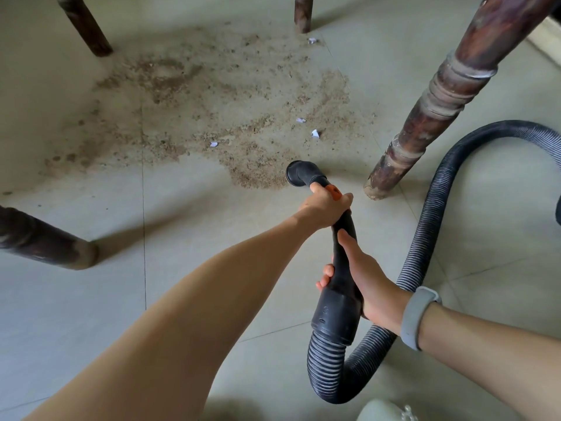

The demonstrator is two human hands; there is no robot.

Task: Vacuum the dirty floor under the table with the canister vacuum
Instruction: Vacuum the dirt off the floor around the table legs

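A wide patch of brown dirt [212, 117] with a few white paper scraps [315, 134] covers the tiled floor between the table legs. The black vacuum nozzle [300, 174] sits at the dirt's near edge. My left hand [326, 208] grips the black handle just behind the nozzle, beside an orange switch [334, 192]. Lower on the same handle, my right hand [361, 278] holds it above the cuff [335, 314]. From the cuff the ribbed black hose [431, 214] loops away to the right.
Four dark wooden table legs surround the dirt: far left [85, 25], far middle [303, 13], near right [440, 98], near left [45, 241]. A pale shoe [385, 411] shows at the bottom edge. A grey band [416, 317] is on my right wrist.
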